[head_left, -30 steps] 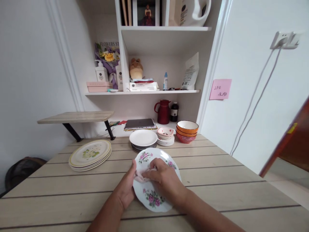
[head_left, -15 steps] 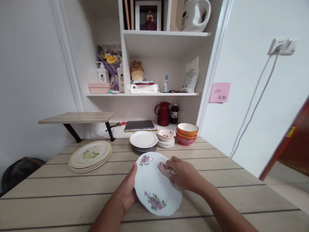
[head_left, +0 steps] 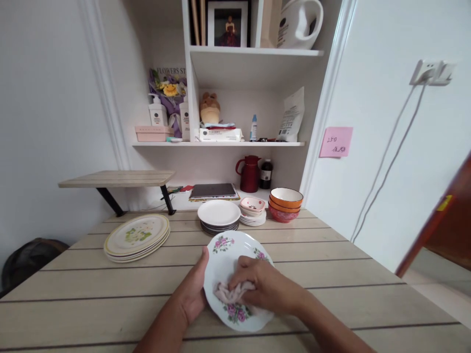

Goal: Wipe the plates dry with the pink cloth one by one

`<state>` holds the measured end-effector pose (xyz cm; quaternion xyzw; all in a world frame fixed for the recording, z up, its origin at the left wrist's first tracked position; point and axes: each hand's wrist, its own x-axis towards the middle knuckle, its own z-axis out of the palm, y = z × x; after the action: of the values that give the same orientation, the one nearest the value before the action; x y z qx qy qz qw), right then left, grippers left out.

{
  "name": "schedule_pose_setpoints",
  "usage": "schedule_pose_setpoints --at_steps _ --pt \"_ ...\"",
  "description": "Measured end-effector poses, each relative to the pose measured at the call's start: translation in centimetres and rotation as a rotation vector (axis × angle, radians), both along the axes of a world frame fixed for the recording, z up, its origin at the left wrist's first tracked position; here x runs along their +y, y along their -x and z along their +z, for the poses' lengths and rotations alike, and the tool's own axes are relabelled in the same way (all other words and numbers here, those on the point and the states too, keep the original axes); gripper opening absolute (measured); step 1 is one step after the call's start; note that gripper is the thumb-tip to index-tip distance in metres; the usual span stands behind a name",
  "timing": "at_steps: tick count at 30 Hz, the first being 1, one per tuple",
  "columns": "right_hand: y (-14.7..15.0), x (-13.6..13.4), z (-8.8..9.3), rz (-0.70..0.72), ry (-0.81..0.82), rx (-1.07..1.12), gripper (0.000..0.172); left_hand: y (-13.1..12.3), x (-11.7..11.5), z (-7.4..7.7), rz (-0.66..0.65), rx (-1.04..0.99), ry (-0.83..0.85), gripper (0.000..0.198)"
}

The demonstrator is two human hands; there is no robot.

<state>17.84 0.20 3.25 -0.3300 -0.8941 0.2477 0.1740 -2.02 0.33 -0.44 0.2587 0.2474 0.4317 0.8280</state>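
Note:
A white plate with a scalloped rim and pink rose sprays is tilted up toward me over the table. My left hand grips its left edge, thumb on the front rim and fingers hidden behind. In my right hand a crumpled pale pink cloth is bunched under the fingers, pressed on the plate's lower middle, just above the bottom rose spray. The right hand and wrist cover part of the plate's right side.
Flower-patterned plates are stacked at left. Behind my plate stand a white plate on dark ones, small dishes and stacked bowls. A small raised shelf overhangs the table at back left; a red jug stands at the back.
My right hand has slid the cloth down and left across the plate, from its upper right to the lower middle. A rose spray at the right rim now shows. My left hand keeps its hold.

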Motion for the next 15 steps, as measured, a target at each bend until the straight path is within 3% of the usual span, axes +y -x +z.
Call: schedule_pose_setpoints --at_steps 7,15 --pt "3.2 0.9 -0.8 -0.341 -0.355 -0.045 0.029 -0.3 -0.2 0.2 0.060 0.002 -0.020 0.069" --pt "0.5 3.3 -0.4 -0.588 -0.380 -0.133 0.027 -0.2 -0.7 0.5 0.048 0.027 -0.031 0.067"
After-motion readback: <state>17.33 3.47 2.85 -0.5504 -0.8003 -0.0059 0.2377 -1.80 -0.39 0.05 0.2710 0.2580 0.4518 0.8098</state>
